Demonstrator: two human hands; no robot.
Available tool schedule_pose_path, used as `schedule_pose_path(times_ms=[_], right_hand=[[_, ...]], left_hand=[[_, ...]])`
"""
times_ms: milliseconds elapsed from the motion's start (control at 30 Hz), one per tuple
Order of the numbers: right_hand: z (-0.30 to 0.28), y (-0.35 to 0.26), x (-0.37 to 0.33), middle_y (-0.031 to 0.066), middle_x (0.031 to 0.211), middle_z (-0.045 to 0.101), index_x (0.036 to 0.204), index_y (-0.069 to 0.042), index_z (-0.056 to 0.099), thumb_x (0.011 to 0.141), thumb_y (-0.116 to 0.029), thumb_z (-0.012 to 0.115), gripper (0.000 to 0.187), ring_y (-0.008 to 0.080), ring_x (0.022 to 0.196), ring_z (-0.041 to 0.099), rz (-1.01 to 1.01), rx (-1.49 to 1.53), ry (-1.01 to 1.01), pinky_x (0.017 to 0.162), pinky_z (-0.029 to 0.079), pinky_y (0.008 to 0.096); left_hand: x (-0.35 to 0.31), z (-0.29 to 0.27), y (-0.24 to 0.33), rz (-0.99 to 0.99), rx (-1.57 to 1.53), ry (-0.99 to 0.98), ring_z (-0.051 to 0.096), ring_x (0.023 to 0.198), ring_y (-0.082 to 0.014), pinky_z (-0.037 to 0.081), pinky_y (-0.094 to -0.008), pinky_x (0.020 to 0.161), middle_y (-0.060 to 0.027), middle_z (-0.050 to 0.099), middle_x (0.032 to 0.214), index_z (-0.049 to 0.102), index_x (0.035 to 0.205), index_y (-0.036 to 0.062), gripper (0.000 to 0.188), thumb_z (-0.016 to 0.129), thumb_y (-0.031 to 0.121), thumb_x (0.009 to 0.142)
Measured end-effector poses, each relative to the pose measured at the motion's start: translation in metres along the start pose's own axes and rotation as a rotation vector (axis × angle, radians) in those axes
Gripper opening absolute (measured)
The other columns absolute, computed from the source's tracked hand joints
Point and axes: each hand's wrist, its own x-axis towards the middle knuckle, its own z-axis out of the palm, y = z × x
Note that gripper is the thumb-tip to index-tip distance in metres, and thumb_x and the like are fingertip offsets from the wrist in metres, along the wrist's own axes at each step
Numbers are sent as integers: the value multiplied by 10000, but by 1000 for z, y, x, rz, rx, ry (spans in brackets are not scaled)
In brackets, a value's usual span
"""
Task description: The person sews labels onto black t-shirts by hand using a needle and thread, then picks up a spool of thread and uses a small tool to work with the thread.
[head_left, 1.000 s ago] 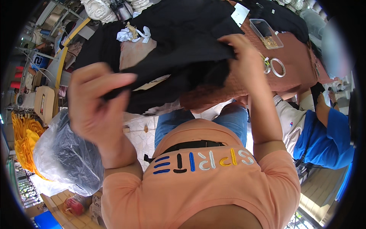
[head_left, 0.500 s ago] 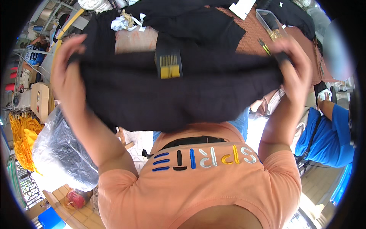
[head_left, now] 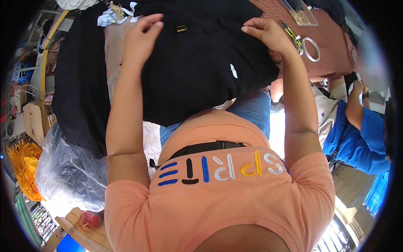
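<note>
A black garment (head_left: 189, 84) lies spread over the worktop and hangs down over my lap. Near its far part is a small black and yellow label (head_left: 181, 28), and a white tag (head_left: 233, 71) shows closer to me on the right. Above the cloth, left of the label, my left hand (head_left: 142, 42) is open, its thumb and forefinger apart with nothing between them. My right hand (head_left: 268, 35) is over the garment's right side. Its fingers are bent and the tips pinched together; whether cloth is caught in them is hard to see.
On the brown quilted cover (head_left: 333, 44) at right are green-handled snips (head_left: 291, 33), a white ring-shaped roll (head_left: 311, 49) and a clear plastic box (head_left: 305, 17). White scraps (head_left: 111, 17) lie far left. A large plastic bag (head_left: 69, 176) stands at left. A person in blue (head_left: 367, 138) sits at right.
The black garment, earlier held up stretched between both hands, now lies down on the worktop. Both hands have moved inward and away from me; the left has let go of the cloth.
</note>
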Motion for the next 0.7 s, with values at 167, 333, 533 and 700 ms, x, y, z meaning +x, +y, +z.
schedule_pose_path(times_ms=[167, 333, 533, 700], right_hand=[[-6, -2, -10, 24, 799, 642, 931, -10, 641, 810, -187, 705, 224, 86, 737, 584, 13, -104, 110, 683, 469, 230], [-3, -42, -39, 74, 807, 658, 904, -30, 637, 779, -143, 708, 183, 160, 730, 631, -49, -44, 302, 679, 504, 294], [-8, -67, -66, 77, 855, 613, 845, -45, 609, 732, -76, 719, 161, 242, 782, 629, -319, -254, 448, 692, 502, 314], [-10, -90, -78, 80, 893, 617, 834, -49, 606, 693, -114, 759, 218, 277, 823, 609, -532, -355, 395, 709, 486, 333]], left_hand=[[-10, 72, 42, 135, 290, -168, 585, 1039, -201, 423, -298, 915, -114, 625, 1135, 644, 1128, 77, 438, 680, 372, 806], [0, 111, 60, 9, 16, -341, 569, 1073, -176, 419, -286, 930, -117, 617, 1139, 590, 1162, -20, 572, 743, 358, 761], [-22, 108, 94, -200, -460, -429, 571, 896, -90, 454, -228, 803, -42, 632, 982, 597, 1070, -21, 403, 739, 231, 790], [-44, 97, 103, -325, -639, -436, 578, 762, -66, 457, -196, 708, -23, 641, 820, 659, 933, 7, 253, 733, 204, 793]])
